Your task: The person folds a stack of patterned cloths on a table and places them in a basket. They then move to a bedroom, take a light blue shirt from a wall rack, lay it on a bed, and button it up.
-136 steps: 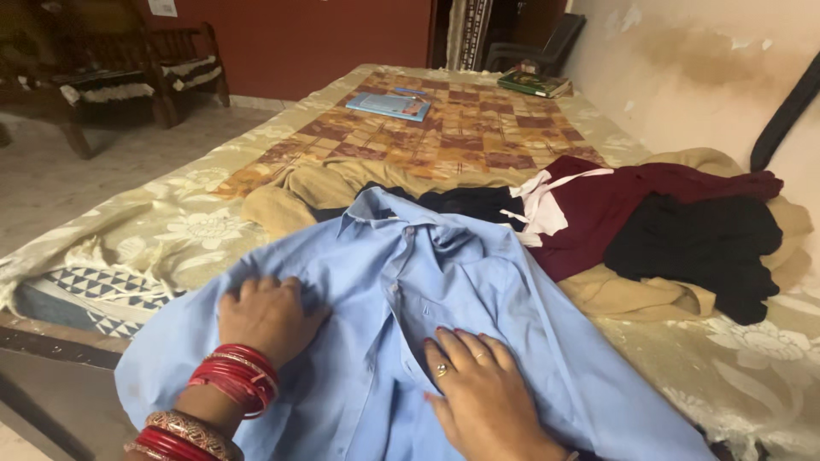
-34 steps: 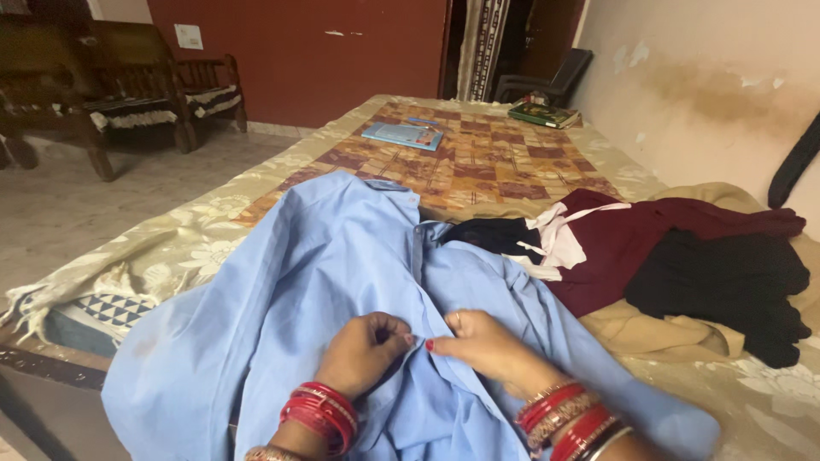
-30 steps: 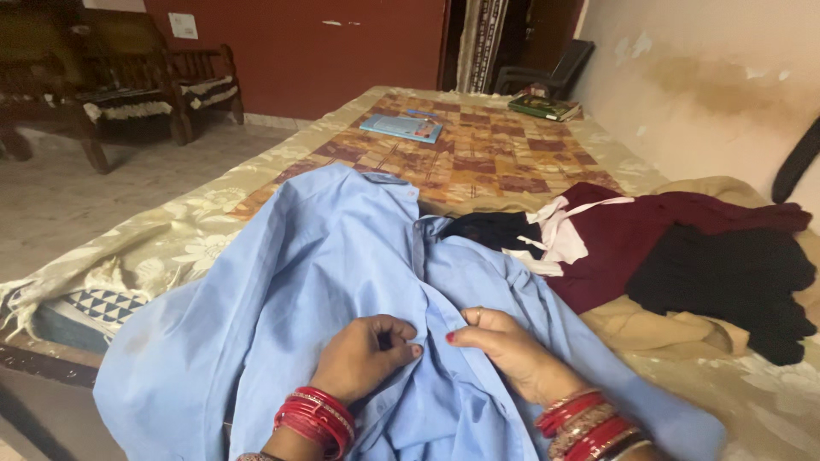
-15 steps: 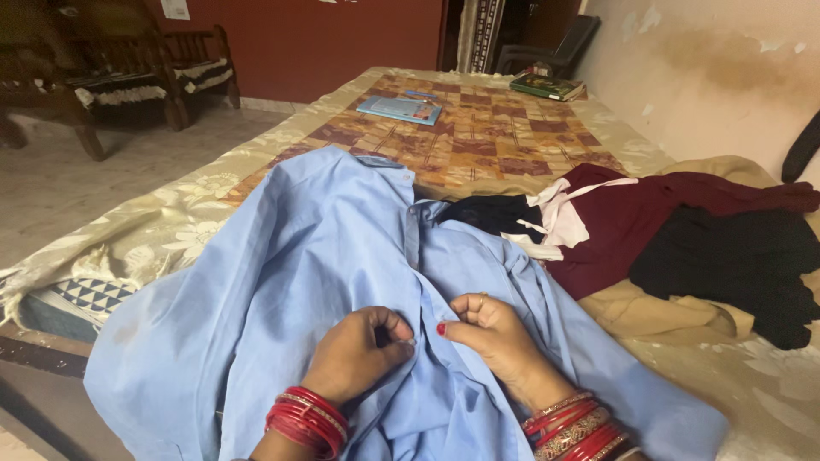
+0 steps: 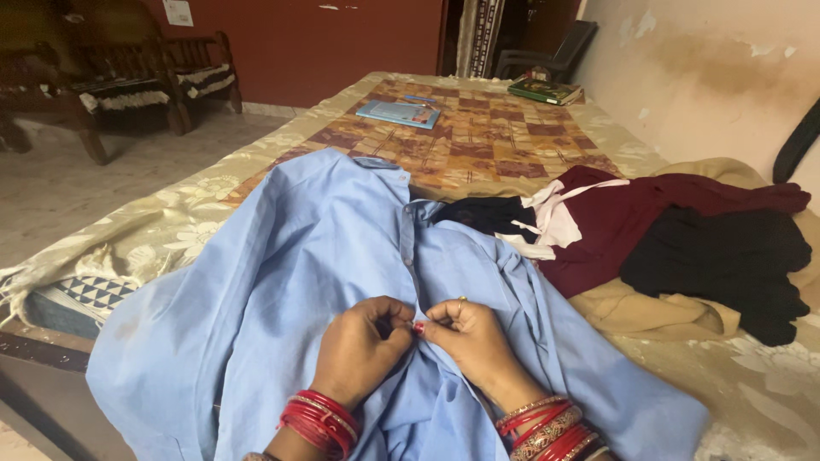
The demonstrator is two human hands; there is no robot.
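- Your light blue shirt (image 5: pixel 325 256) lies spread across the near end of the bed (image 5: pixel 171 230), its collar pointing away from you and its lower part hanging over the bed's near edge.
- Your left hand (image 5: pixel 363 341) is curled shut, fingertips pinching the shirt's front edge at the button strip.
- Your right hand (image 5: pixel 470 337) is closed the same way on the opposite front edge; the two hands touch at the fingertips over the shirt's middle.
- Red bangles (image 5: pixel 320 418) sit on both your wrists.
- Just right of the shirt lies a heap of clothes: a maroon garment (image 5: pixel 615 222), a black garment (image 5: pixel 717 256) and a tan cloth (image 5: pixel 649 312) beneath them.
- Beyond the shirt's collar, a blue booklet (image 5: pixel 397 112) rests on the checked bedspread (image 5: pixel 487 141); a green book (image 5: pixel 542 89) sits farther off, near the bed's far corner.
- Well left of the shirt, across the floor, stands a wooden bench (image 5: pixel 102 85).
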